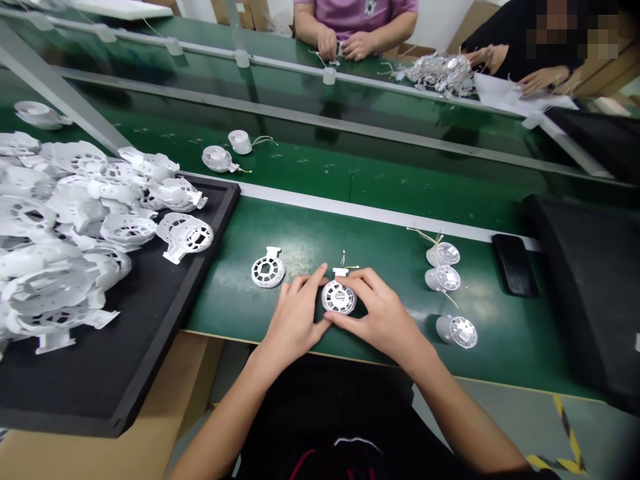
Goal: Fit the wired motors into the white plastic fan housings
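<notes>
Both forearms come up from the bottom edge and meet at a small white fan (339,297) lying on the green surface (380,233) near its front edge. Left hand (295,319) has its fingers (316,275) closed on the fan's left rim, thumb pressing from below; right hand (383,313) has its fingers (361,280) clamped on the right rim and top, so the piece is pinched between the two hands. Thin wires (344,261) stick up from a tab at its far side.

It looks like a light, stiff moulded plastic part, with a slotted round face that is probably brittle at the ribs; the solid outer rim seems the safe place to hold, and the wires should not be pulled.

Just left of the hands lies a loose white grille (268,270), apart from them. To the right stand three wired fans (443,254), (443,278) and (459,331), with a dark phone (514,265) beyond. A black tray (150,320) at the left carries a heap of white housings (70,220). Two more units (219,159) sit on the conveyor (400,180). Across it, two other people work with their own hands (345,45) beside a silvery pile (440,72).
</notes>
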`<state>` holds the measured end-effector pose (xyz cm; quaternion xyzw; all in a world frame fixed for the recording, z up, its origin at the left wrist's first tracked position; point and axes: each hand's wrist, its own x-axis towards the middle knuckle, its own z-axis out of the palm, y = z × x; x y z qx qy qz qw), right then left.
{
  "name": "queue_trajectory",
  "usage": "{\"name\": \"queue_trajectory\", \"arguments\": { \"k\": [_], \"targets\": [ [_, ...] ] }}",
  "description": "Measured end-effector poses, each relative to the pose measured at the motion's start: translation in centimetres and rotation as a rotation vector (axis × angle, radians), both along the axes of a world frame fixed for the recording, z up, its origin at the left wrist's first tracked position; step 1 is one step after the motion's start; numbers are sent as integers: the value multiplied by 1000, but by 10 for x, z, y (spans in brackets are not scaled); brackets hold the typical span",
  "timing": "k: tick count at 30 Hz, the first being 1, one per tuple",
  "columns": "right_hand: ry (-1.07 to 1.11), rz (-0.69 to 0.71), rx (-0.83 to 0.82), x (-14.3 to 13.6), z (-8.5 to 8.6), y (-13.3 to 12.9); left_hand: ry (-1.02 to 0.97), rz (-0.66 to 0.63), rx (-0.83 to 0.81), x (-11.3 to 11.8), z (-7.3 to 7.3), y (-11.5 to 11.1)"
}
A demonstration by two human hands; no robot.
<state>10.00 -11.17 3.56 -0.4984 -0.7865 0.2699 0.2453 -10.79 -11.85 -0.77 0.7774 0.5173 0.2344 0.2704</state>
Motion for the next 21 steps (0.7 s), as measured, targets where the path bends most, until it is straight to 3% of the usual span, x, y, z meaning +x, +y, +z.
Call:
{"name": "queue_trajectory", "arguments": {
  "k": [9,21],
  "targets": [
    [-16,4,-14,2,-9,3,1,-14,14,1,-1,0],
    [-95,38,51,4,-8,5,-28,20,28,4,-4,-2]
  ]
}}
